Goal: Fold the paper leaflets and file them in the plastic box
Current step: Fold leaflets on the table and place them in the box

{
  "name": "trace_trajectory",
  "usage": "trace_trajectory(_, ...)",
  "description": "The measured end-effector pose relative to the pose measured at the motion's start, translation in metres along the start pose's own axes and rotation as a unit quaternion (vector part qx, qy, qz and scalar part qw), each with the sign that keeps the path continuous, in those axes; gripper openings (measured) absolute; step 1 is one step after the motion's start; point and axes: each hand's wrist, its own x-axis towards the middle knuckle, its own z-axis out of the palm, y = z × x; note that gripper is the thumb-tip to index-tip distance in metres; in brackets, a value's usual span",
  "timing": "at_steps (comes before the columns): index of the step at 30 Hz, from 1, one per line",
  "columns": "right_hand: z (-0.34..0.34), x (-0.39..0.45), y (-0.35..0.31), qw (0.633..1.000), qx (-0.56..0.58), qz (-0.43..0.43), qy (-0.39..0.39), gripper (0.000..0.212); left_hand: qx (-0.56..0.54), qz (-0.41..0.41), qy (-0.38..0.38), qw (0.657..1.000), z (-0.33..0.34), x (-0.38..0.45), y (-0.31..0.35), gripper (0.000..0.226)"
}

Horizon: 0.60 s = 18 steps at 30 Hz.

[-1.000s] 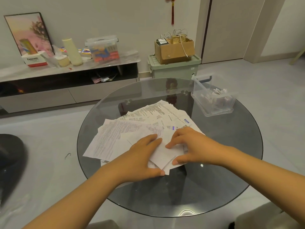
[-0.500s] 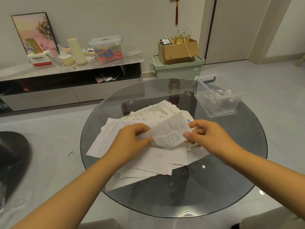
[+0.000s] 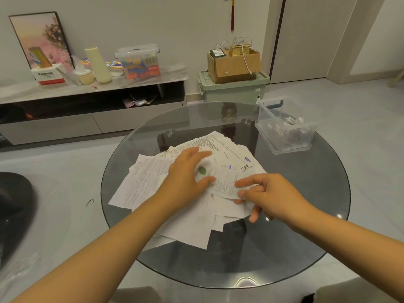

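Leaflets (image 3: 153, 182) lay fanned in one loose, overlapping heap at the middle of the round glass table (image 3: 306, 226); the sheets overlapped too much to count. Two bare hands worked over that heap. The left hand (image 3: 185, 178) lay on the heap with its fingers stretched toward the table's far edge and its thumb bent down onto one printed leaflet (image 3: 225, 182), which bore a small green mark just beside that thumb. The right hand (image 3: 269, 195) pinched the near right edge of that same leaflet between thumb and forefinger, its other fingers loosely curled below, over the heap's right side. The leaflet sat on top of the heap, slightly raised at the pinched end.

One clear plastic box (image 3: 284, 132) stood open at the far right edge of the table, well apart from the heap, with small folded papers inside, their number unclear.

Beyond the table, against the wall, stood one green storage bin (image 3: 234, 92) with one cardboard box (image 3: 236, 64) on top. Left of the table ran one low cabinet (image 3: 91, 110) bearing one lidded plastic container (image 3: 140, 61), one cream bottle (image 3: 98, 64) and one framed picture (image 3: 41, 38).
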Motion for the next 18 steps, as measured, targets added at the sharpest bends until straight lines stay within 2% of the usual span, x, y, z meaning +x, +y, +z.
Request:
trace_trajectory(2,0.002,0.002,0.003,1.000,0.008,0.019,-0.006,0.020,0.065,0.069,-0.031,0.995,0.003,-0.004,-0.001,0.040)
trace_trajectory(4,0.002,0.003,0.004,1.000,0.012,0.022,-0.010,0.020,0.074,0.132,-0.063,0.986,0.005,-0.010,0.000,0.028)
trace_trajectory(7,0.004,0.001,0.005,1.000,-0.001,0.004,-0.020,0.018,0.076,0.174,-0.112,0.975,0.010,-0.017,0.003,0.030)
trace_trajectory(9,0.006,-0.001,0.005,0.999,-0.011,-0.019,-0.028,0.018,0.071,0.172,-0.089,0.978,0.014,-0.020,0.004,0.030)
trace_trajectory(12,0.008,-0.003,0.002,0.998,-0.015,-0.056,-0.026,0.016,0.049,0.146,-0.034,0.987,0.012,-0.022,0.007,0.017)
trace_trajectory(14,0.006,-0.004,0.001,0.996,-0.048,-0.080,-0.005,0.015,0.057,0.136,-0.028,0.989,0.010,-0.023,0.007,0.011)
trace_trajectory(17,0.000,-0.001,0.003,0.966,-0.223,-0.118,0.065,0.015,0.027,0.114,-0.031,0.993,0.006,-0.026,0.004,0.004)
trace_trajectory(18,-0.002,-0.001,0.003,0.951,-0.269,-0.125,0.084,0.013,0.005,0.099,-0.029,0.995,0.005,-0.028,0.003,0.010)
